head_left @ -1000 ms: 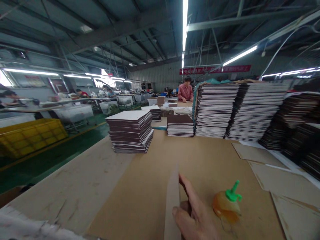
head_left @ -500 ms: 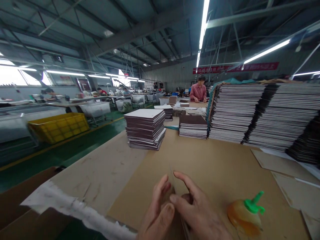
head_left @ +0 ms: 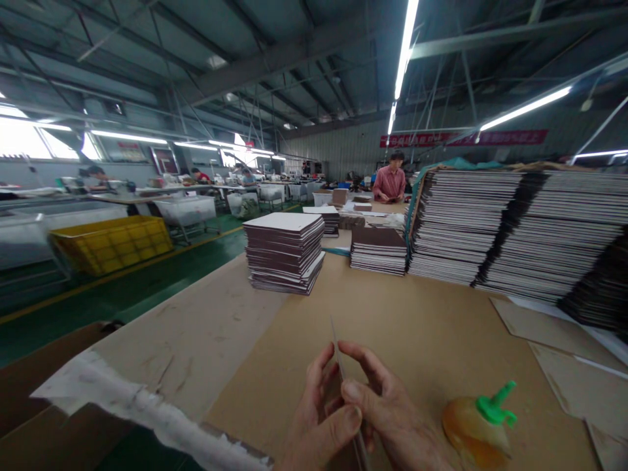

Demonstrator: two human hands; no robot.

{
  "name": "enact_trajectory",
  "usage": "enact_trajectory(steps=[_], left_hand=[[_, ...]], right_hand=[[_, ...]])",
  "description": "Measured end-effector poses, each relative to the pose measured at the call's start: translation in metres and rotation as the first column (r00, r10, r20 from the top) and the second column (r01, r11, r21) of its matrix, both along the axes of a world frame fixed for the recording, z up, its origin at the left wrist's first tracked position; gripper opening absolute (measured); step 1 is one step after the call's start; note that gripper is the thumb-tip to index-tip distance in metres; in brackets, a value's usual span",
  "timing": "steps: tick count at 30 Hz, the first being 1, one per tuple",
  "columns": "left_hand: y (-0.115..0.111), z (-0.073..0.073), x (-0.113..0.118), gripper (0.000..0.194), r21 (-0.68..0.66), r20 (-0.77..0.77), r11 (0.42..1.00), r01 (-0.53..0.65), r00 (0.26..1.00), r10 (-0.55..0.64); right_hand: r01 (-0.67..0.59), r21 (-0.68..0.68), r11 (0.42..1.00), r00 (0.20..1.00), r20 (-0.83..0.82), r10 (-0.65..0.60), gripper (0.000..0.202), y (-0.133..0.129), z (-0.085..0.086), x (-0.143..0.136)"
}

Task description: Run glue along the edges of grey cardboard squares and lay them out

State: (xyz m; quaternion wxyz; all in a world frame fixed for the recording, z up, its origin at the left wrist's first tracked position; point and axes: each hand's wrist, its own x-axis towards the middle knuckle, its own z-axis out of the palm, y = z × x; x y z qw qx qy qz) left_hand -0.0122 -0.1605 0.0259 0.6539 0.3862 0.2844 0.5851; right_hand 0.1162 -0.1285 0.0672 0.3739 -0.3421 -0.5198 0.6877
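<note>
A thin, flat board (head_left: 360, 453) stands nearly edge-on between my hands, above the brown table covering. My left hand (head_left: 324, 418) is closed on its left side, thumb across the near edge. From the other side my right hand (head_left: 392, 409) grips the board, its thumb and fingers bent along the edge. The lower part of the board runs out of the picture. To the right of my right hand, a squat bottle (head_left: 473, 432) of amber liquid with a green spouted cap rests on the table.
Ahead stand a stack of white-topped dark boards (head_left: 284, 258) and a lower dark-topped stack (head_left: 377, 250). Tall stacks (head_left: 461, 226) line the right, with loose brown sheets (head_left: 574, 379) before them. Farther back, a person in a red shirt (head_left: 390, 182) works. A yellow bin (head_left: 112, 242) stands left.
My left thumb has moved right and up, over the board's edge. The board shows more clearly between my fingers. In the distance, the person's hands have drawn closer together.
</note>
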Motion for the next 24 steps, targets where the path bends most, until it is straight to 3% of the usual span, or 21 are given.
enact_trajectory(steps=[8, 12, 19, 24], left_hand=[[0.002, -0.001, 0.002, 0.085, 0.001, 0.038, 0.999, -0.041, 0.998, 0.041], [0.001, 0.0, 0.003, 0.083, -0.025, 0.021, 1.0, -0.003, 1.0, 0.003], [0.002, -0.012, 0.005, 0.082, -0.028, -0.051, 0.996, -0.083, 0.995, 0.081], [0.006, -0.014, 0.014, 0.08, -0.044, 0.006, 0.994, -0.097, 0.995, 0.097]], right_hand=[[0.004, 0.001, 1.0, 0.999, -0.04, -0.004, 0.095, 0.001, -0.003, 0.002], [0.008, -0.005, 1.0, 0.997, -0.074, -0.008, 0.093, 0.0, -0.001, 0.004], [0.039, -0.017, 0.999, 0.994, -0.104, -0.041, 0.079, -0.006, 0.01, 0.007], [0.061, -0.052, 0.997, 0.983, -0.172, -0.069, 0.075, -0.007, 0.011, 0.011]])
